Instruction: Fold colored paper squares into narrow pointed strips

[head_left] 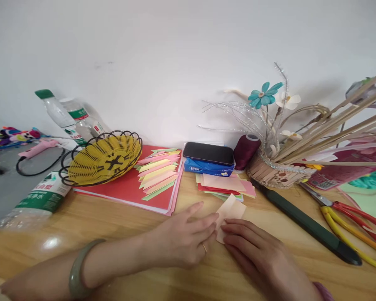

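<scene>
- Nearest, a pale-green bangle (pixel 76 272) rings my left forearm.
- Partly folded peach paper slip (pixel 237 209) on the worktop (pixel 125 223), near stacked slips (pixel 221 182).
- Fingers of my left hand (pixel 188 239) and right hand (pixel 263 251) touch it; whether either grips, I can't tell.
- I judge I'm folding; next calls for aligned edges, firmly creased.

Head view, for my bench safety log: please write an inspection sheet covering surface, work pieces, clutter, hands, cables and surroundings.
Surface: wooden table, bright reflection at left.
Work pieces: peach paper, with a fold; paper stack behind it; paper strips on red sheets.
Clutter: tilted yellow basket, lying bottle, black phone on blue packet, dark green tool, red-handled scissors.
Hands: right hand on the peach paper; left hand at its left edge.
Cables: black cable curving beside a pink tool.
Surroundings: white wall behind.
</scene>
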The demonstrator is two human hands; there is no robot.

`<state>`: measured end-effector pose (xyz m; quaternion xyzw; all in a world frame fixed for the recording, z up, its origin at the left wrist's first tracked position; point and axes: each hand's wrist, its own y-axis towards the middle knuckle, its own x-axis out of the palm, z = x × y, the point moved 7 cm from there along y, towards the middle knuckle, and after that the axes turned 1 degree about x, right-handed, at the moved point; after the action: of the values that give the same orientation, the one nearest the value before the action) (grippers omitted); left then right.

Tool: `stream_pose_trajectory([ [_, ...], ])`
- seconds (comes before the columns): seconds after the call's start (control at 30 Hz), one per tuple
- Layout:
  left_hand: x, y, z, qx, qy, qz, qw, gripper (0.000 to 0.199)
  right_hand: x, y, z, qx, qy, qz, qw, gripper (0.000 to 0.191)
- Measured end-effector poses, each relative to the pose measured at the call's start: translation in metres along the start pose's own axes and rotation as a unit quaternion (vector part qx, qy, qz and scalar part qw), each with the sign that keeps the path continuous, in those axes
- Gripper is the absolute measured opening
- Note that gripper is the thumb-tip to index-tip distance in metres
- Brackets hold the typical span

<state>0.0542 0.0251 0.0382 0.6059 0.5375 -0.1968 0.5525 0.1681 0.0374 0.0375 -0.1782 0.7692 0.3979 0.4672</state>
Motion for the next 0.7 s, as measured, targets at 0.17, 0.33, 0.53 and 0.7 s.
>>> stream_pose_trajectory([
  [0.17,0.005,-0.004,0.003,-0.011,-0.008,-0.019,1.0,0.026,0.004,0.0,0.011,0.049,0.078,-0.015,0.996,0.013],
  [0.33,0.008,-0.008,0.007,-0.036,-0.008,-0.031,0.999,0.023,0.006,-0.001,0.018,0.084,0.111,-0.019,0.99,0.011],
  [0.53,0.009,-0.006,0.014,-0.065,-0.027,-0.047,0.996,0.026,0.01,0.002,0.026,0.152,0.101,-0.015,0.983,0.017],
  [0.7,0.008,-0.005,0.021,-0.077,-0.006,-0.062,0.995,0.027,0.011,0.006,0.027,0.158,0.093,-0.009,0.983,0.02],
])
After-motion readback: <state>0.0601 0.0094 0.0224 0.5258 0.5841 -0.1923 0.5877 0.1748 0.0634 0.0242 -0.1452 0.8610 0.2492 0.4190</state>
